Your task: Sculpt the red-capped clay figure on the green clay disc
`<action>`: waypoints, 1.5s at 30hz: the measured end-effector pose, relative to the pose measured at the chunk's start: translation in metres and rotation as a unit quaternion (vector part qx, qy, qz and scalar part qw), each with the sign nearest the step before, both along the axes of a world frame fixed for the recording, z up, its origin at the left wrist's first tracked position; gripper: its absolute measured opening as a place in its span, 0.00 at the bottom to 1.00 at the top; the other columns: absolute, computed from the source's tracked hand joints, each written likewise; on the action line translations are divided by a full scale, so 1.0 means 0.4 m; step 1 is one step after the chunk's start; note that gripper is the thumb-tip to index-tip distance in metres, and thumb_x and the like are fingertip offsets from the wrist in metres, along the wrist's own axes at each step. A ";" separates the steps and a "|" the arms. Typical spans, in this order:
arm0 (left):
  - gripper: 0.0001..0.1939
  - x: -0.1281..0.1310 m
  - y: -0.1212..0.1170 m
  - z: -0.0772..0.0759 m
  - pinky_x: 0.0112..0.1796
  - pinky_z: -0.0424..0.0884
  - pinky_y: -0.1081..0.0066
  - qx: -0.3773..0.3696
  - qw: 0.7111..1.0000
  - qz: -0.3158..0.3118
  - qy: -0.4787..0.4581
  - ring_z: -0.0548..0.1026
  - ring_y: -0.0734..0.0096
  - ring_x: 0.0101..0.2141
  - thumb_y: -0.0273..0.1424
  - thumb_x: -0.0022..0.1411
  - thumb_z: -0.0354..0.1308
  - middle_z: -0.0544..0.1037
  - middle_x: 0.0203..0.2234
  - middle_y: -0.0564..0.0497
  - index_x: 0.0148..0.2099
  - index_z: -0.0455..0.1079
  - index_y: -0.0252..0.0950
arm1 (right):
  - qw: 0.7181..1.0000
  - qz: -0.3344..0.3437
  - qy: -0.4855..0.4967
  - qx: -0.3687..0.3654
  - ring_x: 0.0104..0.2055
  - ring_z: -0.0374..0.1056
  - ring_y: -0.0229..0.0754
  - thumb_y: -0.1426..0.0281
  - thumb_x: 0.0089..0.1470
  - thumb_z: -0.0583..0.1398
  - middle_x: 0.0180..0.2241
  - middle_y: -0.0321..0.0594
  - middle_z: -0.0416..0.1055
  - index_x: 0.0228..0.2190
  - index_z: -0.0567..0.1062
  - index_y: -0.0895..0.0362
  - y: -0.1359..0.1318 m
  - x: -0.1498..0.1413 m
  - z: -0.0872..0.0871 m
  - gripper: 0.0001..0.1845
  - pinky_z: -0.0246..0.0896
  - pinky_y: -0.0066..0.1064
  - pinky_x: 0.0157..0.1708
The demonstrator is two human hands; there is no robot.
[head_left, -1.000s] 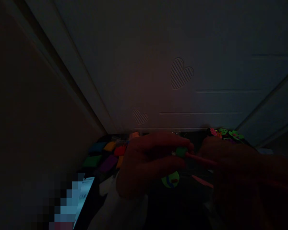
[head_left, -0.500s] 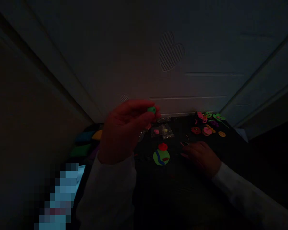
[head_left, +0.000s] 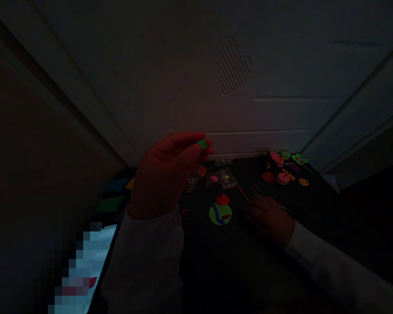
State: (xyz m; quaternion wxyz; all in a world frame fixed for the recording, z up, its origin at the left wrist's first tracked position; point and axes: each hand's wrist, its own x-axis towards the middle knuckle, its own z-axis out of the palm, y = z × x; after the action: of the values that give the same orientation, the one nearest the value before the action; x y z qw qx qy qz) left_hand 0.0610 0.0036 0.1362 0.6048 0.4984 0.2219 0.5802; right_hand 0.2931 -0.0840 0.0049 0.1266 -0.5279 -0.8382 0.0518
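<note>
Dim light falls on a pale wall panel (head_left: 170, 56) in front of us, with a striped heart (head_left: 233, 67) pressed into it. Below it stretches our dark table (head_left: 249, 274), its near part lost in shadow. Pale sleeves (head_left: 147, 253) cover both our forearms. Our left hand (head_left: 163, 176) is raised above the tabletop, thumb and fingers nearly closed, pinching a small green piece at their tips. Our right hand (head_left: 270, 220) is low over the table, palm down, its fingers blurred and dark; we cannot tell how far open it is or whether it grips anything. At our lower left glows a screen (head_left: 103, 257), partly pixelated. Next to it we see a green packet (head_left: 109, 205) and a blue packet (head_left: 115, 186). Between our hands lies a green disc (head_left: 224, 208) bearing a blue stripe and a dark red bar, with a red cone (head_left: 222, 200) at its far edge. Clear bags (head_left: 229, 180) lie beyond. Near our right fingers rests a thin pink stick (head_left: 243, 193). Smallest, that green piece (head_left: 201, 144) shows us a dark hole in its end.
</note>
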 end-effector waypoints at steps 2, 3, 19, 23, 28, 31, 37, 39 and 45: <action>0.06 -0.001 0.000 -0.002 0.30 0.72 0.83 0.004 1.000 -0.003 0.002 0.76 0.79 0.30 0.25 0.53 0.59 0.78 0.28 0.56 0.35 0.74 0.39 | 0.999 -0.008 0.031 -0.015 0.42 0.67 0.42 0.66 0.54 0.55 0.40 0.44 0.71 0.42 0.71 0.55 -0.058 -0.043 -0.002 0.13 0.63 0.37 0.42; 0.06 -0.001 0.000 -0.003 0.31 0.72 0.83 0.008 1.000 -0.005 0.003 0.76 0.79 0.30 0.24 0.53 0.59 0.78 0.29 0.55 0.35 0.74 0.39 | 0.999 -0.017 0.045 -0.020 0.40 0.68 0.42 0.66 0.52 0.56 0.40 0.44 0.71 0.42 0.71 0.56 -0.082 -0.063 -0.009 0.14 0.65 0.34 0.39; 0.13 -0.001 -0.026 -0.002 0.32 0.72 0.86 0.024 0.994 -0.102 0.013 0.76 0.80 0.33 0.20 0.55 0.57 0.79 0.32 0.57 0.39 0.74 0.43 | 0.935 -0.048 0.325 0.135 0.34 0.69 0.35 0.73 0.50 0.59 0.31 0.33 0.72 0.33 0.70 0.52 -0.017 -0.130 0.283 0.07 0.66 0.25 0.34; 0.13 -0.009 -0.043 0.005 0.35 0.72 0.85 0.029 0.989 -0.140 0.022 0.76 0.79 0.34 0.19 0.54 0.58 0.79 0.34 0.57 0.38 0.73 0.42 | 0.873 -0.044 0.428 0.231 0.35 0.68 0.34 0.77 0.47 0.60 0.32 0.32 0.71 0.33 0.71 0.51 -0.010 -0.170 0.371 0.11 0.66 0.21 0.32; 0.13 -0.003 -0.059 0.016 0.35 0.74 0.78 0.063 0.985 -0.157 0.042 0.76 0.73 0.35 0.22 0.52 0.60 0.79 0.35 0.55 0.38 0.74 0.43 | 0.871 -0.051 0.443 0.208 0.31 0.67 0.34 0.76 0.48 0.59 0.30 0.31 0.71 0.32 0.70 0.49 -0.009 -0.197 0.370 0.09 0.66 0.22 0.31; 0.13 0.005 -0.065 0.015 0.37 0.74 0.76 0.087 0.984 -0.153 0.043 0.76 0.72 0.37 0.21 0.50 0.61 0.78 0.36 0.55 0.38 0.74 0.43 | 0.874 -0.032 0.430 0.222 0.33 0.67 0.35 0.76 0.49 0.59 0.32 0.32 0.71 0.34 0.70 0.49 -0.009 -0.197 0.360 0.11 0.66 0.24 0.33; 0.15 0.010 -0.067 0.011 0.39 0.73 0.76 0.101 0.983 -0.143 0.047 0.75 0.72 0.39 0.20 0.52 0.60 0.77 0.38 0.56 0.40 0.73 0.43 | 0.884 -0.025 0.401 0.238 0.34 0.68 0.33 0.76 0.50 0.58 0.32 0.31 0.71 0.33 0.67 0.49 -0.006 -0.195 0.363 0.10 0.66 0.22 0.32; 0.14 0.009 -0.068 0.011 0.39 0.73 0.77 0.112 0.983 -0.139 0.048 0.75 0.73 0.38 0.20 0.52 0.60 0.77 0.37 0.55 0.40 0.73 0.43 | 0.885 -0.026 0.401 0.236 0.35 0.68 0.33 0.75 0.50 0.57 0.32 0.30 0.71 0.34 0.67 0.49 -0.005 -0.195 0.364 0.10 0.65 0.21 0.32; 0.14 0.012 -0.071 0.015 0.37 0.73 0.77 0.113 0.983 -0.132 0.059 0.75 0.73 0.37 0.22 0.52 0.60 0.77 0.36 0.56 0.40 0.73 0.43 | 0.887 -0.027 0.399 0.233 0.34 0.68 0.33 0.75 0.51 0.57 0.32 0.30 0.71 0.34 0.67 0.48 -0.011 -0.192 0.362 0.09 0.66 0.23 0.31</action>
State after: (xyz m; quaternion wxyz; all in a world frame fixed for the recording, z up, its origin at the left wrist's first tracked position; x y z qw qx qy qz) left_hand 0.0658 -0.0250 0.1423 0.6014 0.6219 0.1227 0.4863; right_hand 0.2165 -0.0882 0.1498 0.5709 -0.4406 -0.6904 0.0579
